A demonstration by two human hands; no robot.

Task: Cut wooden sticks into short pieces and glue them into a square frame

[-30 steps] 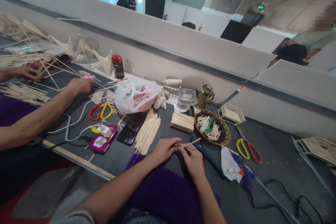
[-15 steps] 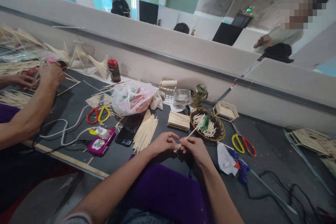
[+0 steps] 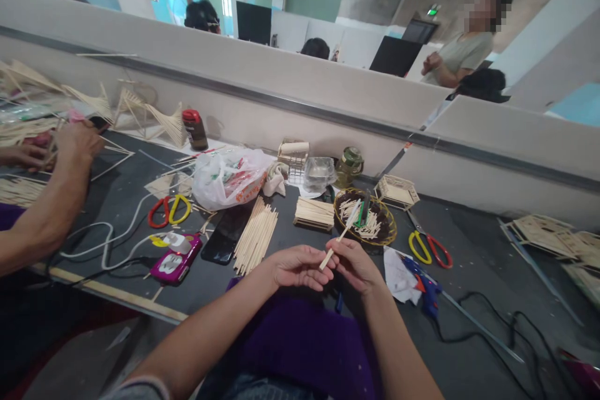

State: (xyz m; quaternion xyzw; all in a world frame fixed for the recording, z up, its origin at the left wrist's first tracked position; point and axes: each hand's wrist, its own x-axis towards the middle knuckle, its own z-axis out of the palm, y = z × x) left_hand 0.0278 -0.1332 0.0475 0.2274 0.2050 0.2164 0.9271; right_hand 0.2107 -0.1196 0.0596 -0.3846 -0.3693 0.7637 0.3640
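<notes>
Between the thumb and fingers of my right hand (image 3: 354, 262) is a thin pale wooden stick (image 3: 327, 259), slanting up toward the basket. Its far end looks whitish against the basket's contents. My left hand (image 3: 302, 267) is palm up beside it, fingers apart and loosely bent, with the stick's near end over the fingertips; whether they touch it is unclear. Just beyond my hands, a woven basket (image 3: 392, 234) holds short stick pieces and a green-handled tool (image 3: 363, 215). Long sticks (image 3: 256, 237) lie in a pile left of my hands, near a stacked stick bundle (image 3: 314, 212).
Scissors (image 3: 430, 249) and a blue glue gun (image 3: 427, 290) with its cord lie to the right. Leftward are a phone (image 3: 224, 240), a purple power strip (image 3: 177, 259), a plastic bag (image 3: 229, 178) and more scissors (image 3: 169, 211). A co-worker's arm (image 3: 65, 181) reaches in at far left.
My left hand has loosened from a pinch at the stick and turned palm up, its fingers spread. The right hand still holds the stick. The view has shifted slightly.
</notes>
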